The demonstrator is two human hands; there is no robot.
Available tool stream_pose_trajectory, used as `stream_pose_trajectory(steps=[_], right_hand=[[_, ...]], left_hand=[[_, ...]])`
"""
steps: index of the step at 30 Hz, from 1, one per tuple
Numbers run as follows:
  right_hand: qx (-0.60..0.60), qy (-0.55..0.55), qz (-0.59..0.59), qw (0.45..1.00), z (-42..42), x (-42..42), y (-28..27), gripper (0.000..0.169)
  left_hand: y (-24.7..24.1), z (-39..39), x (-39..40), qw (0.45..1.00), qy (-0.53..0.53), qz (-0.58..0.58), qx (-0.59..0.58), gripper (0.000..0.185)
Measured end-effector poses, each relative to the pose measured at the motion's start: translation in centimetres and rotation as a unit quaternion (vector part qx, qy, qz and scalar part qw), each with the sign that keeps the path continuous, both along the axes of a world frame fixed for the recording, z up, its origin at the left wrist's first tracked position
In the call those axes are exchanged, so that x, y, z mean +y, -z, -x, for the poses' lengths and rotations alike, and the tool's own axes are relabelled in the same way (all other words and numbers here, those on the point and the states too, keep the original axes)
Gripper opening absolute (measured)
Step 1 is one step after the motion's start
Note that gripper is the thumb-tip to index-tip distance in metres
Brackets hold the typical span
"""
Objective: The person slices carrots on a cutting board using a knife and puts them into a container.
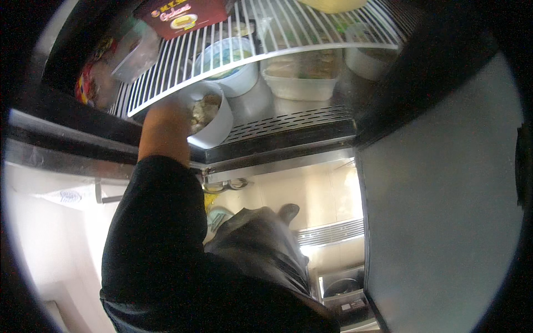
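One bare forearm, apparently my left, reaches under a white wire shelf (233,64) inside a refrigerated cabinet. The hand at its end is hidden by the shelf and blur. Right beside the wrist, a white tub (222,120) leans with pale lumpy food in it; whether the fingers touch it cannot be told. A round tub with a bluish cover (243,79) stands behind it, partly under the shelf. To its right sits a clear rectangular plastic container (302,85) of food, and farther right another round white tub (366,64). My right hand is out of view.
A dark red box (187,18) lies on the wire shelf near plastic bags (137,52). Slotted metal (287,120) runs along the cabinet's front edge. A grey door panel (441,183) stands at the right. Below, a sandal (227,185) lies on the pale floor.
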State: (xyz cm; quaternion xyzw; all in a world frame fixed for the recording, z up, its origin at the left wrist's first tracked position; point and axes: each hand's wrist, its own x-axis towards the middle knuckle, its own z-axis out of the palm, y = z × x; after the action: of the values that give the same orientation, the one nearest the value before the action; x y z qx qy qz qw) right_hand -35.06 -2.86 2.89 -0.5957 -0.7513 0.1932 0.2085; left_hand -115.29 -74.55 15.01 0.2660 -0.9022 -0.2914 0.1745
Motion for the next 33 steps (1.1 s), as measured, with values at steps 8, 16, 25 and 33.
stream_pose_trajectory(steps=[8,16,25,33], right_hand=[[0.005,0.016,0.0,1.0,-2.1,-0.8,-0.6,0.045],[0.036,0.008,-0.016,0.999,-5.5,-0.6,-1.6,0.042],[0.224,0.01,-0.054,0.973,-6.5,0.4,-5.1,0.04],[0.556,-0.202,0.113,0.798,-1.0,-2.4,-13.3,0.037]], left_hand=[[0.1,0.3,0.1,0.966,0.017,-0.231,0.111,0.059],[0.6,-3.1,0.5,0.776,0.086,-0.581,0.231,0.056],[-0.2,-9.6,14.7,0.322,0.511,-0.779,0.169,0.046],[-0.5,-38.7,21.8,0.469,0.591,-0.65,0.092,0.056]])
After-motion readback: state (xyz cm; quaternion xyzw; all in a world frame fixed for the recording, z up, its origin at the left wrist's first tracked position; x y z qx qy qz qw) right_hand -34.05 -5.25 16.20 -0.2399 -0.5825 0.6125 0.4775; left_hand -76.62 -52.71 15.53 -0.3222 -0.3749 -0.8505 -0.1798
